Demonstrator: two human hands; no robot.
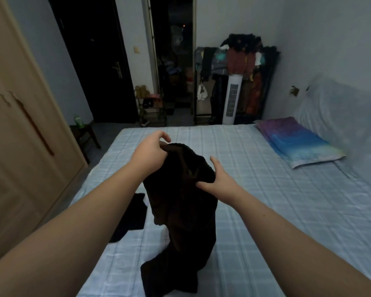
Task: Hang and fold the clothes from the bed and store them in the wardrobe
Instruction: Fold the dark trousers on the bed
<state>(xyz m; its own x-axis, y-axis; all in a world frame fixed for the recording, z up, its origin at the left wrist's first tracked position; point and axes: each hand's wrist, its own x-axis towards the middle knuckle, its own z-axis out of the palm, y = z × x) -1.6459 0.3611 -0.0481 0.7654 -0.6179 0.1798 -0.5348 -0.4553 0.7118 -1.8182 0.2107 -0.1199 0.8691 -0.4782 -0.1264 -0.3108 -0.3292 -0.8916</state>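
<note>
Dark brown fleecy garment [180,202]: held up over the bed [266,189], its upper edge raised and its lower part trailing down onto the pale blue checked bedcover near the front edge.

Left hand [150,155]: fingers curled round the top left corner of the garment, gripping it; the forefinger is lifted clear of the cloth.

Right hand [219,181]: thumb and fingers pinch a fold at the garment's upper right side; the other fingers are raised and loosely spread.

Second garment, black, flat [131,215]: lies on the bedcover just left of the held garment, near the left edge of the bed.

Pillow, purple-to-blue patterned [298,142]: lies at the right side of the bed, well apart from both garments, against a headboard draped in white cloth [334,108].

Wardrobe, light wood, doors closed [19,125]: stands at the left of the bed.

Beyond the bed: a dark door [99,67], a small shoe rack [150,106], a white tower fan [231,97], and an open rack loaded with clothes [244,67].
</note>
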